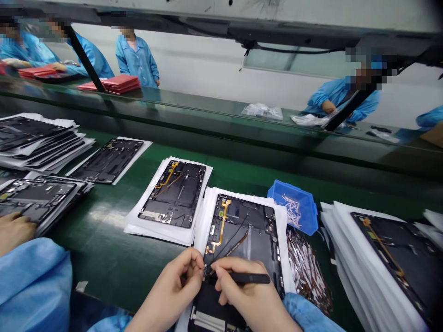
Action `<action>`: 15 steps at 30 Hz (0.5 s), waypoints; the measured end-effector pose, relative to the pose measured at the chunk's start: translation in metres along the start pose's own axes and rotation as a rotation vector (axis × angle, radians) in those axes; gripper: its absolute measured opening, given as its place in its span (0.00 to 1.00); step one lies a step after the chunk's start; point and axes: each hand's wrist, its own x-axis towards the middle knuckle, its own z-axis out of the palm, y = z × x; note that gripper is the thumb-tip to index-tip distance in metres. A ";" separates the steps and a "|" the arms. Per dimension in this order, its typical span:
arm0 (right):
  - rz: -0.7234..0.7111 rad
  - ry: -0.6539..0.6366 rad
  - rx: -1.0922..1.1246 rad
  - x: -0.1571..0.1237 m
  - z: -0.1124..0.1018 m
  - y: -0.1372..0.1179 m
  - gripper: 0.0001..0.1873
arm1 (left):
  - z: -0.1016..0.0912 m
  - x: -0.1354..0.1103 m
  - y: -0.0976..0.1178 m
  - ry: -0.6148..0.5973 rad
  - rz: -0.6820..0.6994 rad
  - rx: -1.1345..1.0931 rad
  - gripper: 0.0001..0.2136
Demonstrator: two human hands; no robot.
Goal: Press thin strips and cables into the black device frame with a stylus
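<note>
My right hand (242, 286) holds the black tweezers (254, 278) between thumb and fingers; their tips are hidden at my fingertips, so I cannot tell what they grip. My left hand (178, 286) is curled just beside, its thumb and forefinger close together; whether something small is pinched there, I cannot tell. Both hands are over the left side of the open tablet body (266, 216), which lies in front of me on white sheets (207, 203). My right hand covers part of it, and its lower end is cut off by the frame. To its right, single strips in the tangled heap (308, 272) are hard to separate by eye. Behind is the blue bin (313, 223). At far left, a co-worker's hand (15, 230) is partly cut off.
</note>
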 end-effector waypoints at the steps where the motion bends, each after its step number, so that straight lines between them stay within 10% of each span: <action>1: 0.003 0.002 0.001 0.000 0.000 0.000 0.15 | 0.000 0.000 0.000 0.000 -0.001 0.001 0.07; 15: 0.006 -0.007 0.005 -0.001 0.001 -0.002 0.15 | 0.008 -0.005 -0.011 0.040 0.088 0.038 0.11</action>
